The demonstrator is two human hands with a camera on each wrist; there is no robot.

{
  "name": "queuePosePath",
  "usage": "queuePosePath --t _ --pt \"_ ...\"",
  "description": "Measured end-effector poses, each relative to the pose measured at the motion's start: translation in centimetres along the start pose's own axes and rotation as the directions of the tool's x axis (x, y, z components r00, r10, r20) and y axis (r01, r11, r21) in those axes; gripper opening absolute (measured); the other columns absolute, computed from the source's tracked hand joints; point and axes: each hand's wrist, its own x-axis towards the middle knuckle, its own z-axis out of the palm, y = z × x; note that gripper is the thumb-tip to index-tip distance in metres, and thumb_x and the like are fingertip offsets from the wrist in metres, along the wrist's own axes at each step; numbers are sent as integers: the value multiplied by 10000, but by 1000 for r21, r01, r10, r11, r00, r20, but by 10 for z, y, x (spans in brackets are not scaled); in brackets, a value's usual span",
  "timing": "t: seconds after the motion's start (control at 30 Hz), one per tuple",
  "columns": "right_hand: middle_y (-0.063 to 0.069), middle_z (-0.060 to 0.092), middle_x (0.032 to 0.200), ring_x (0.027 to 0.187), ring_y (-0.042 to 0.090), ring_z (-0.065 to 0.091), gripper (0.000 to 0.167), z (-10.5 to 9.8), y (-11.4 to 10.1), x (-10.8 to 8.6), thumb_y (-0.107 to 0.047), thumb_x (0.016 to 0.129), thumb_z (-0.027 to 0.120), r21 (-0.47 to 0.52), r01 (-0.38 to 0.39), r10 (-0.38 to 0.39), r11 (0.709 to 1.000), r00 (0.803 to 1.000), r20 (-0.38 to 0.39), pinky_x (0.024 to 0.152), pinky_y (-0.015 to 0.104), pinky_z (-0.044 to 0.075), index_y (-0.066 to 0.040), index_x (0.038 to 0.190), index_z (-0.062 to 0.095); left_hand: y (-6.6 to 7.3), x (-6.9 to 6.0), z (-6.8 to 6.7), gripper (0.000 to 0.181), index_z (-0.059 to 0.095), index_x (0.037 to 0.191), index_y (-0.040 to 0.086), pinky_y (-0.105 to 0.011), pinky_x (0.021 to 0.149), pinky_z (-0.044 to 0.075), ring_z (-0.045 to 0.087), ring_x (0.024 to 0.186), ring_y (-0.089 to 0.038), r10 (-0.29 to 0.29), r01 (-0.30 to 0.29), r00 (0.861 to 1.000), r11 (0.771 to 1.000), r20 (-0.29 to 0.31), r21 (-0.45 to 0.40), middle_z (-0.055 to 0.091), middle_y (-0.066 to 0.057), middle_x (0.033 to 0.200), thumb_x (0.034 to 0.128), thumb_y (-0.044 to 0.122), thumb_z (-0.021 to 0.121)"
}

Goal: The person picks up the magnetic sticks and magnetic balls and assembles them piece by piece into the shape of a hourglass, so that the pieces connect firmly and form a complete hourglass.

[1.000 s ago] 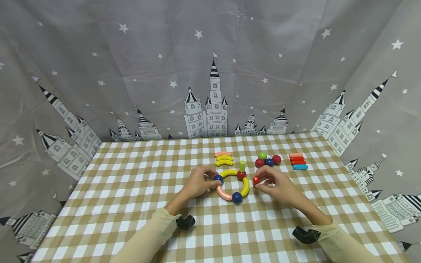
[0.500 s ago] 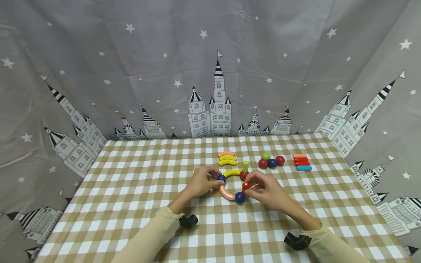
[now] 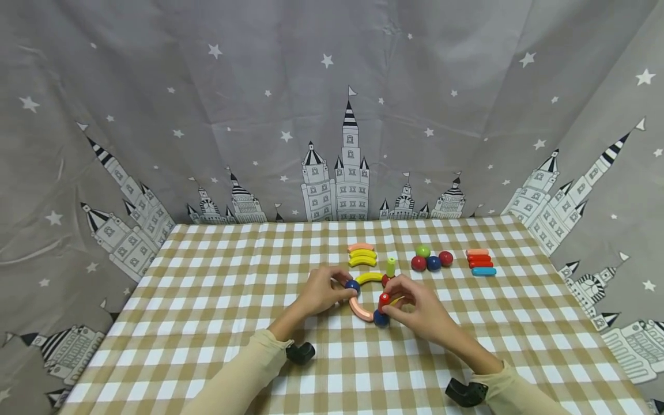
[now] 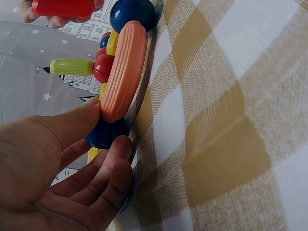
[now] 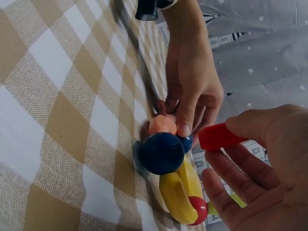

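Observation:
A ring of curved pieces and balls lies on the checked cloth. My left hand [image 3: 321, 291] pinches the blue ball [image 3: 353, 286] at the ring's left side. From there a salmon curved piece [image 3: 361, 311] runs to the front blue ball [image 3: 381, 320]. My right hand [image 3: 422, 308] pinches a short red stick [image 3: 383, 301], held upright over that front ball; the right wrist view shows a small gap between them. A yellow curved piece [image 3: 369, 277] leads to a red ball [image 3: 385, 280] with a green stick [image 3: 391, 266] standing on it. Another yellow curved piece [image 5: 175, 197] is mostly behind my right hand.
Behind the ring lie a spare salmon curve [image 3: 360, 247] and spare yellow curves [image 3: 362, 261]. A cluster of balls, with a green ball [image 3: 423, 251], sits farther right. Beyond it is a row of straight sticks, the blue stick [image 3: 484, 271] nearest. A printed curtain [image 3: 290, 86] stands behind the table.
My right hand has carried the red stick leftward and toward me, from outside the ring's right side to above the front blue ball. My left hand keeps its hold on the left blue ball.

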Motion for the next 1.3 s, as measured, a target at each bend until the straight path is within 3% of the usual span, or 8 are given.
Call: queuePosePath --t 0.23,0.47,0.67,1.0,1.2,1.3 --pt "8 682 1013 918 173 705 303 5 5 -1 -12 863 809 -43 50 -51 998 999 -18 791 333 604 -125 1082 633 0 0 1 234 743 1027 38 -239 609 541 657 698 -134 9 -9 1000 1000 -7 1 738 -58 907 847 132 857" --pt "-13 698 997 932 169 716 299 9 8 -2 -16 869 807 -55 58 -59 997 998 -19 788 326 604 -136 1080 632 0 -1 -1 223 748 1013 54 -234 595 531 652 689 -132 -26 26 1000 1000 -16 10 732 -41 892 842 136 864" --pt "-24 695 988 899 151 699 305 9 9 -3 -20 869 810 -65 56 -58 996 998 -30 781 318 604 -141 1085 632 0 0 0 228 748 1017 54 -235 589 523 642 681 -130 -13 13 1000 1000 -11 15 727 -27 883 845 148 864" --pt "-57 645 911 808 160 633 331 15 14 -6 -65 865 825 -177 -1 -1 984 1000 -12 715 298 565 -182 1109 635 0 2 -1 302 733 1123 21 -244 573 531 660 669 -122 -4 4 1000 1000 21 21 744 -96 1006 865 135 843" --pt "-39 610 823 712 166 574 327 20 18 -6 -84 842 847 -267 42 -52 963 998 -29 619 246 495 -173 1095 659 0 2 -2 253 760 1109 40 -235 549 504 646 656 -118 26 -27 999 999 46 37 750 -95 1050 886 139 824" --pt "-59 611 834 721 153 571 326 19 19 -6 -76 844 842 -276 26 -38 961 998 -39 634 246 493 -162 1108 670 -1 2 -2 240 762 1088 49 -236 555 509 642 668 -108 23 -25 999 999 47 41 747 -83 1034 878 142 831"
